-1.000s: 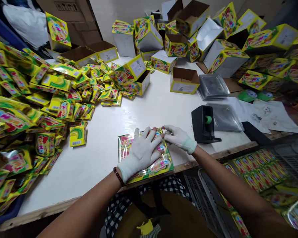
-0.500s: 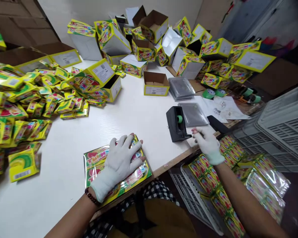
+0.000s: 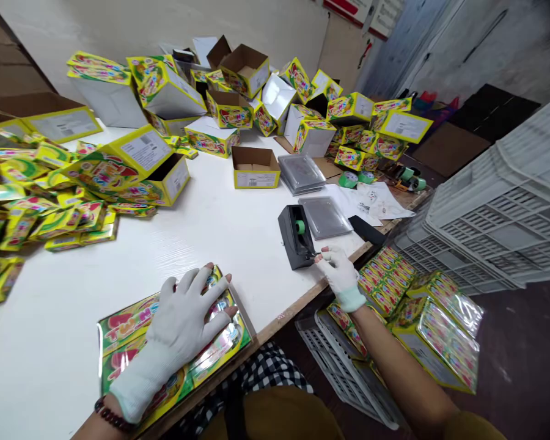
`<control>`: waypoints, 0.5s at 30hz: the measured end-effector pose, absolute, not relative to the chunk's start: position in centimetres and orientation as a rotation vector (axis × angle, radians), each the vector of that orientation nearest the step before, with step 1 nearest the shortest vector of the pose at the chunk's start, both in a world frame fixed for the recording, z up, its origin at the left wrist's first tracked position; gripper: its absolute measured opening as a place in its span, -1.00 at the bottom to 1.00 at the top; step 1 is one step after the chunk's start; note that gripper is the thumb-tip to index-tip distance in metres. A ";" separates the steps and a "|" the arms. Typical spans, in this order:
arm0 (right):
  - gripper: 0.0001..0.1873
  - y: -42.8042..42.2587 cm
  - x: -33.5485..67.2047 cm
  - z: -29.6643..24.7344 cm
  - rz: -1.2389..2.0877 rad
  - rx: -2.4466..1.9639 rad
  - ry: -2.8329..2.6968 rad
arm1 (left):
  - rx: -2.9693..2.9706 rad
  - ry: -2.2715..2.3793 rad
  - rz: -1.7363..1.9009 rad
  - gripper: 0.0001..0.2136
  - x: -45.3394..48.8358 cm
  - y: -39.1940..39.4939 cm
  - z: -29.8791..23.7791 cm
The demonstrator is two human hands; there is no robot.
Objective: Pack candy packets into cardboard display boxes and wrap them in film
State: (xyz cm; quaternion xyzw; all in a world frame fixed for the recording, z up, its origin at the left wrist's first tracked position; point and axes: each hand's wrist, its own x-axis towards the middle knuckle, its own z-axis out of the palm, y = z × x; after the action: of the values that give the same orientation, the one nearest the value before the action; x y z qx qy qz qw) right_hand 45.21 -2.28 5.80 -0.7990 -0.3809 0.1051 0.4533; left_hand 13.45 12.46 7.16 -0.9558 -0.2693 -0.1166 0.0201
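Observation:
My left hand [image 3: 181, 330], in a white glove with bare fingertips, lies flat with fingers spread on a colourful candy box pack [image 3: 126, 321] under a shiny clear cover. The pack sits at the table's front edge. To the right, my gloved right hand [image 3: 341, 278] is closed in a pinch at the cutter end of a black tape dispenser [image 3: 289, 244]. A thin strip of tape seems to run from the dispenser to the fingertips. A green tape roll [image 3: 299, 227] sits inside the dispenser.
Clear plastic lids [image 3: 324, 217] lie behind the dispenser, near an open yellow carton [image 3: 255, 177]. Several small candy boxes [image 3: 50, 208] are heaped at left. Cartons [image 3: 229, 110] pile up along the wall. Grey crates [image 3: 499, 183] and wrapped packs [image 3: 440, 330] stand at right, below table level.
The view has swung to the right, so things sit further left. My right hand has come up against the dispenser's cutter end. My left hand stays flat on the candy box pack.

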 end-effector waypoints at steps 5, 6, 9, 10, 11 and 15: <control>-0.60 -4.8 44.1 4.2 0.507 -1.978 -0.773 | -2.964 -0.829 -0.360 -0.49 13.4 12.5 7.0; -0.58 -4.8 44.1 3.4 0.574 -1.939 -0.717 | -2.965 -0.830 -0.355 -0.49 13.4 12.5 7.0; -0.57 -4.1 44.4 1.3 0.697 -1.802 -0.646 | -2.977 -0.834 -0.346 -0.45 13.4 12.4 7.2; -0.57 -3.9 44.7 0.8 0.716 -1.791 -0.646 | -2.984 -0.835 -0.346 -0.43 13.4 12.4 7.2; -0.57 -3.7 45.0 0.5 0.731 -1.792 -0.651 | -2.991 -0.837 -0.348 -0.42 13.3 12.4 7.3; -0.56 -4.1 46.6 0.2 0.828 -1.792 -0.669 | -3.011 -0.859 -0.362 -0.40 13.2 12.3 7.3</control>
State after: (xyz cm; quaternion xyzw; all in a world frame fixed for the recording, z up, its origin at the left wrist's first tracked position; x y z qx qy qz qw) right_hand 46.63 -4.11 0.19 -0.7423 -0.2773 0.3432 0.5043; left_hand 13.25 12.28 7.32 -0.9553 -0.2724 -0.1148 -0.0050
